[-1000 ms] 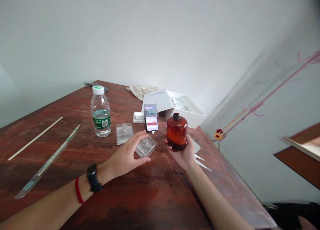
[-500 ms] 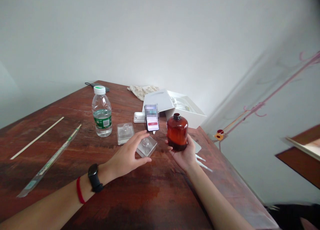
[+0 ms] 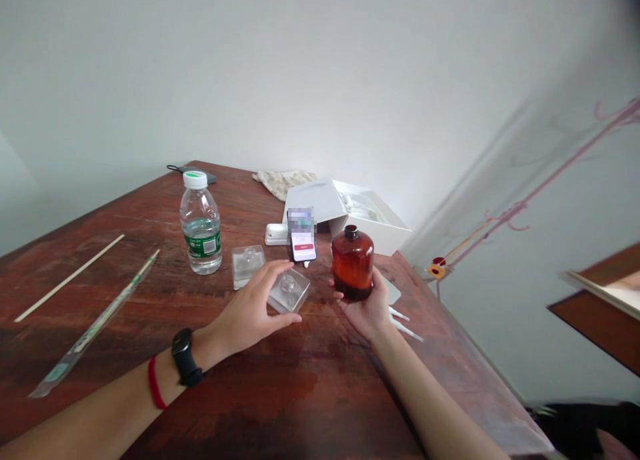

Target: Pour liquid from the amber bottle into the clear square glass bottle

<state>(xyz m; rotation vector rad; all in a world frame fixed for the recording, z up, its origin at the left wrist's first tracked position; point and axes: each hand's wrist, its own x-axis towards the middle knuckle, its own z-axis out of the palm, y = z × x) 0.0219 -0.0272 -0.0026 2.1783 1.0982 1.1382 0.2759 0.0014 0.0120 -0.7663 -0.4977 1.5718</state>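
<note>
A brown glass bottle (image 3: 353, 263) with no cap on its neck and dark liquid low inside is held upright above the table. My right hand (image 3: 369, 305) is wrapped round its lower part from behind and below. My left hand (image 3: 257, 307) hovers with thumb and fingers spread, holding nothing. Just past those fingers lies a clear square block with a round knob (image 3: 293, 290); part of it is hidden by the hand. A similar clear block (image 3: 247, 263) lies farther back to the left.
A phone (image 3: 303, 237) stands propped near a white case (image 3: 276, 234) and an open white box (image 3: 377, 227). On the left are a water bottle (image 3: 201, 227), a bare chopstick (image 3: 70, 278) and wrapped chopsticks (image 3: 100, 320). White plastic tips (image 3: 407, 328) lie beyond my right wrist.
The whole view has shifted slightly, so things sit a little farther left. Both hands keep nearly the same pose, and the brown bottle stays in my right hand.
</note>
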